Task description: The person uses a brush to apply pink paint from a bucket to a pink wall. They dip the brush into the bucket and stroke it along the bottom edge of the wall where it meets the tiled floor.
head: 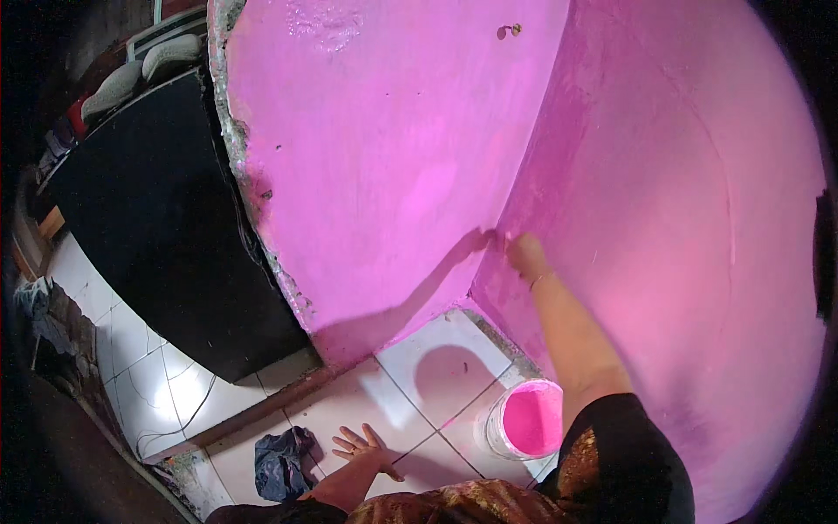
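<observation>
My right hand (526,254) is closed at the pink wall (655,229) on the right, close to the corner where two walls meet. Something small may be between its fingers, but it is hidden. My left hand (363,452) is low over the tiled floor (406,426), its fingers spread and nothing in it. A white bucket (494,429) of bright pink paint (531,419) stands on the tiles below my right arm. Left of my left hand lies a crumpled dark plastic bag (281,464).
A large black panel (177,216) stands beyond the broken plaster edge (239,141) at left. A raised sill (242,414) crosses the floor, with a thin cable (196,409) behind it. A small metal fitting (516,29) sticks out of the wall above.
</observation>
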Available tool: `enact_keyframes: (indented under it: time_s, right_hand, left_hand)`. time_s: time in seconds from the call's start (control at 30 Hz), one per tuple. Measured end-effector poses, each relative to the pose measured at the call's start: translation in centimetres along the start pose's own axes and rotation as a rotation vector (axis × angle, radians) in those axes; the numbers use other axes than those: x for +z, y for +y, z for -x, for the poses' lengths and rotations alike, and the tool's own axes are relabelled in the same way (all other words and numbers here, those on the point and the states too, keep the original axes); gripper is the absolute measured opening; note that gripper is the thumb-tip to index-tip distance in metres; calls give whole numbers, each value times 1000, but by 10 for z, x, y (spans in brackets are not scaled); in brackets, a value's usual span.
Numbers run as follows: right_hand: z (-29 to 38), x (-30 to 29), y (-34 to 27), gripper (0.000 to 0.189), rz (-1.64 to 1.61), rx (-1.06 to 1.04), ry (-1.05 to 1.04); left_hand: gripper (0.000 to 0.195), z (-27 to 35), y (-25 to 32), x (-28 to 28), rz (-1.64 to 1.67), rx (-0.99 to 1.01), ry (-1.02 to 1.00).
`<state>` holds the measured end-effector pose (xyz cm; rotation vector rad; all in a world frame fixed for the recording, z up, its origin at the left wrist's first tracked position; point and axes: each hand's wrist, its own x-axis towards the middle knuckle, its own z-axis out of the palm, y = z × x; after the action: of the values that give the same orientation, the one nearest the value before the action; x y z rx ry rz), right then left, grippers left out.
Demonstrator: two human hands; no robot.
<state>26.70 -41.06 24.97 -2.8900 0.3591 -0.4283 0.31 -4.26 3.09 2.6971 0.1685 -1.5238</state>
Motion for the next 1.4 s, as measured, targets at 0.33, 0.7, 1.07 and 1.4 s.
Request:
enact_keyframes:
  time_s: [0.33, 0.7, 1.07, 1.4]
  right_hand:
    - [-67, -344, -113, 35, 256, -156, 479]
    - [-115, -245, -87, 32, -114, -179, 799]
    - [36, 78, -29, 27, -165, -5, 64]
    - [-33, -19, -38, 25, 7, -53, -371]
  left_hand:
    - [164, -4, -5, 2, -35, -63, 40]
    - [164, -26, 7, 20, -202, -195, -13]
    - [165, -34, -16, 25, -50, -84, 79]
    - [164, 6, -5, -5, -42, -82, -7]
